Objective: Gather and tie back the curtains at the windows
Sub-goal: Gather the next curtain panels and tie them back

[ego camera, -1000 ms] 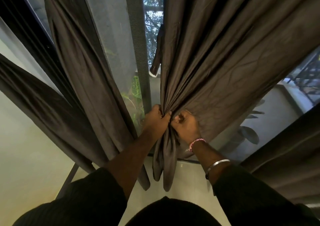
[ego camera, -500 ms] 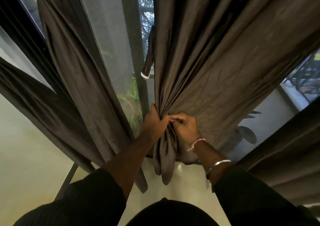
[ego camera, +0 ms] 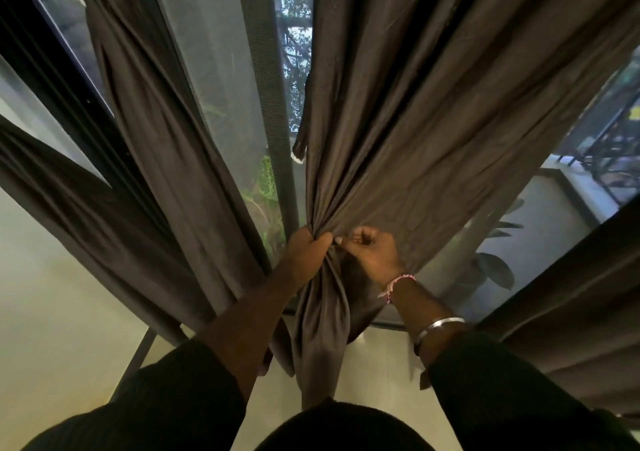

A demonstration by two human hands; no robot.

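Nearest the camera, two dark ribbed sleeves (ego camera: pixel 166 402) reach forward over a pale tiled floor (ego camera: pixel 377 364). The left hand (ego camera: pixel 304 253) is fisted tight around the gathered neck of the dark brown, softly creased fabric curtain (ego camera: pixel 415 121), and the right hand (ego camera: pixel 372 255), wearing a pink thread band and a metal bangle, pinches further folds just beside it, fingers curled into the cloth. Below both hands the bunched tail hangs limp. The cloth looks light, pliant and somewhat slick, so it should bunch easily but may slide out of a loose hold; the narrow neck is probably the best place to grip and bind. Higher on the curtain's left edge dangles a dark fabric tieback strap (ego camera: pixel 300 139). Beyond stand the grey mesh window panel (ego camera: pixel 214 69) and another dark brown curtain (ego camera: pixel 156 139) to the left.
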